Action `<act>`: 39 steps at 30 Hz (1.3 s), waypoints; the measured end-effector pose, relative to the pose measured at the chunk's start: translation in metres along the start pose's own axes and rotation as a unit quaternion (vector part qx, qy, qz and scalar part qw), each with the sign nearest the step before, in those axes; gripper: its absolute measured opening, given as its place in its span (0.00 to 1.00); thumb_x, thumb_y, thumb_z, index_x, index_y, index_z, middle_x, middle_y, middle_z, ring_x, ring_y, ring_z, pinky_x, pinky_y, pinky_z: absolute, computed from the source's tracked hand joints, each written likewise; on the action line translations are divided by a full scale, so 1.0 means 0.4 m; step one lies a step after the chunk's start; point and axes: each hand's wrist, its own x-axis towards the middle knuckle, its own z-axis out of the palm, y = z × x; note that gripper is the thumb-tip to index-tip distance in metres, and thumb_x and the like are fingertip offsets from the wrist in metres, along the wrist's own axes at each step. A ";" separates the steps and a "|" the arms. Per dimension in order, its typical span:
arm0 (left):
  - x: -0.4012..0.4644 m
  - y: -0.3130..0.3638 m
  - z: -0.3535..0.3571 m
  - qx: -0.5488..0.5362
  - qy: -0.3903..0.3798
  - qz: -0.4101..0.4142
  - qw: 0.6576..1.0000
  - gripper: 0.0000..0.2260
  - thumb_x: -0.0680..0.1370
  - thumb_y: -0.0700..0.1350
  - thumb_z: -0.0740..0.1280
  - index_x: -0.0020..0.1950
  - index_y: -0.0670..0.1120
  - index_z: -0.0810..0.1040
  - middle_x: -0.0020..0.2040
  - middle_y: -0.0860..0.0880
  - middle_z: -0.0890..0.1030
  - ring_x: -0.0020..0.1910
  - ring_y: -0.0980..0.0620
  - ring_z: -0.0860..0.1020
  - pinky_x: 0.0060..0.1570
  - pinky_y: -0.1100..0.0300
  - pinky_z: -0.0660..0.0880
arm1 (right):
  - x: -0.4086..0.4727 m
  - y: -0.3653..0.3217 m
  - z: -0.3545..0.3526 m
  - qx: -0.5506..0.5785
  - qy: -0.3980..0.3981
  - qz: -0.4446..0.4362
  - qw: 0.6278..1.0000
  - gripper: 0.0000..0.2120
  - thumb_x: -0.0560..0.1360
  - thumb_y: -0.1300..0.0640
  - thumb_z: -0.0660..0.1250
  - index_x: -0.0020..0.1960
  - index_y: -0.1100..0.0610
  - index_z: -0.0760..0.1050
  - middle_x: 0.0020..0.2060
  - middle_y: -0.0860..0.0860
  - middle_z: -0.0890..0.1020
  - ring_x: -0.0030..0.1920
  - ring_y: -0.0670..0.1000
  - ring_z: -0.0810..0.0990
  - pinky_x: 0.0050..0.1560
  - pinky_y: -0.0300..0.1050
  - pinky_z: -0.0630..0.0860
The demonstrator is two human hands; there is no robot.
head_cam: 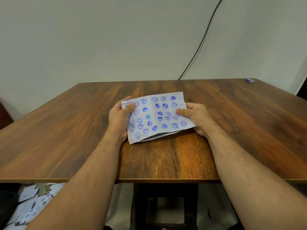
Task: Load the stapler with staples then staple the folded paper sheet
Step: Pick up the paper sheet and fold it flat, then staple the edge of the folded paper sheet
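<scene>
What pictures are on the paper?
Blue stamped smiley faces and hearts on the folded paper sheet, head view.

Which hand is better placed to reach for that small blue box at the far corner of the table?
Right. The small blue box sits at the far right corner, on the right hand's side; the left hand can keep holding the folded paper.
</scene>
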 end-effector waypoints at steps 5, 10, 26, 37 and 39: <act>-0.010 0.004 0.001 0.022 -0.079 -0.072 0.994 0.20 0.77 0.32 0.69 0.69 0.41 0.75 0.60 0.38 0.84 0.56 0.37 0.84 0.54 0.39 0.81 | 0.014 0.012 -0.011 0.039 0.070 -0.019 0.997 0.10 0.73 0.67 0.74 0.53 0.60 0.82 0.45 0.59 0.88 0.43 0.60 0.88 0.41 0.54 0.86; 0.005 -0.007 0.005 -0.004 0.006 -0.017 1.000 0.21 0.76 0.29 0.69 0.67 0.42 0.75 0.60 0.38 0.84 0.51 0.39 0.86 0.51 0.40 0.83 | 0.009 0.016 -0.001 -0.039 0.024 -0.048 0.998 0.18 0.76 0.64 0.72 0.65 0.58 0.77 0.42 0.54 0.88 0.25 0.49 0.79 0.19 0.38 0.71; 0.017 -0.008 0.004 -0.009 0.056 0.020 0.998 0.17 0.77 0.27 0.62 0.57 0.41 0.85 0.62 0.39 0.82 0.51 0.42 0.85 0.49 0.52 0.84 | -0.019 0.019 0.035 -0.302 0.190 -0.190 0.915 0.15 0.82 0.53 0.64 0.66 0.55 0.80 0.47 0.52 0.87 0.43 0.41 0.83 0.42 0.26 0.74; 0.017 -0.013 0.005 -0.029 -0.004 0.014 0.999 0.24 0.76 0.23 0.62 0.67 0.42 0.80 0.67 0.41 0.77 0.55 0.45 0.84 0.46 0.58 0.84 | -0.013 0.035 0.069 -0.659 0.040 -0.190 0.727 0.23 0.79 0.43 0.63 0.72 0.47 0.73 0.65 0.49 0.79 0.65 0.54 0.67 0.64 0.54 0.64; 0.013 -0.013 0.008 -0.036 -0.013 0.011 0.999 0.24 0.76 0.23 0.63 0.68 0.41 0.79 0.68 0.41 0.77 0.57 0.43 0.84 0.46 0.58 0.84 | -0.010 0.037 0.079 -0.662 0.032 -0.181 0.727 0.21 0.81 0.45 0.62 0.73 0.46 0.72 0.64 0.49 0.80 0.65 0.54 0.67 0.63 0.55 0.61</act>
